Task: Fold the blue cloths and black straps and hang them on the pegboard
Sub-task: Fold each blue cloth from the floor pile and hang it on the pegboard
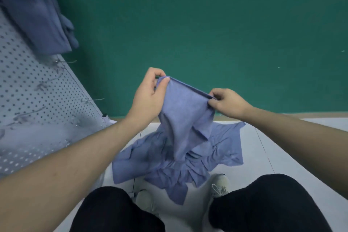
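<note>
While both hands are lifting it, one blue cloth [186,111] is hanging in front of the green wall [207,24], its lower part trailing onto a crumpled blue heap [169,164] on the floor below; how many cloths are lying there I cannot tell. One more folded cloth [35,19] is hanging on the pegboard [28,81], left of the wall. The left hand [148,96] is pinching the cloth's top left corner, thumb over the hem. The right hand [227,102] is pinching the opposite corner, both arms reaching forward.
</note>
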{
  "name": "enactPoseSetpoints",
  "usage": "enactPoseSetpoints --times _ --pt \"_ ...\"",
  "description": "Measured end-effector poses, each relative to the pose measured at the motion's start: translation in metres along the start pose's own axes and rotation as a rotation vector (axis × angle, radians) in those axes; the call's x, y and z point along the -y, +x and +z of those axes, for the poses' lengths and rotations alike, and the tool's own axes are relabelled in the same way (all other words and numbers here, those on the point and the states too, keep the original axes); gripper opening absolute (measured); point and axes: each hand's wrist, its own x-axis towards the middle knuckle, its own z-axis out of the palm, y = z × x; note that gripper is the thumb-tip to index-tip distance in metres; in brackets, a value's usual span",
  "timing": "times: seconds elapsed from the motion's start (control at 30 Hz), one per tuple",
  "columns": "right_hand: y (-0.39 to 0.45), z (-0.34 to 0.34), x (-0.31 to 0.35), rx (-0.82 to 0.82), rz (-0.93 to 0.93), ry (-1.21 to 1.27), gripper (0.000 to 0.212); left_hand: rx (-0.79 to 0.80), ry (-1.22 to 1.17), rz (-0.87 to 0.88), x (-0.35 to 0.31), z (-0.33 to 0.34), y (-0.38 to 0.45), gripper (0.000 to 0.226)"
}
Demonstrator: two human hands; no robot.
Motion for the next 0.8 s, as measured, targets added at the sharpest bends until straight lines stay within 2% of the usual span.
enactPoseSetpoints --times 0.2,0.4,0.5,0.6,0.67,0.8 --pt "-0.034 -0.059 0.041 -0.225 -0.008 -0.029 0.015 -0.110 0.063 0.074 -0.069 -0.026 -0.001 0.022" --pt "-0.071 -0.102 0.077 -0.382 -0.111 -0.105 0.010 -0.250 0.040 0.088 -0.129 -0.049 -0.001 0.015" --pt "-0.089 -0.125 0.092 -0.392 -0.118 -0.203 0.022 -0.284 0.024 0.063 -0.154 -0.062 -0.003 0.014" --pt "-0.104 -0.144 0.107 -0.349 -0.037 -0.191 0.051 -0.311 0.039 -0.025 -0.169 -0.070 -0.004 0.012" --pt "-0.111 -0.150 0.114 -0.275 0.010 -0.046 0.053 -0.315 -0.003 -0.141 -0.172 -0.071 -0.005 0.011" --pt "-0.117 -0.149 0.121 -0.204 0.060 0.234 0.046 -0.271 -0.272 -0.419 -0.166 -0.070 -0.013 0.015"
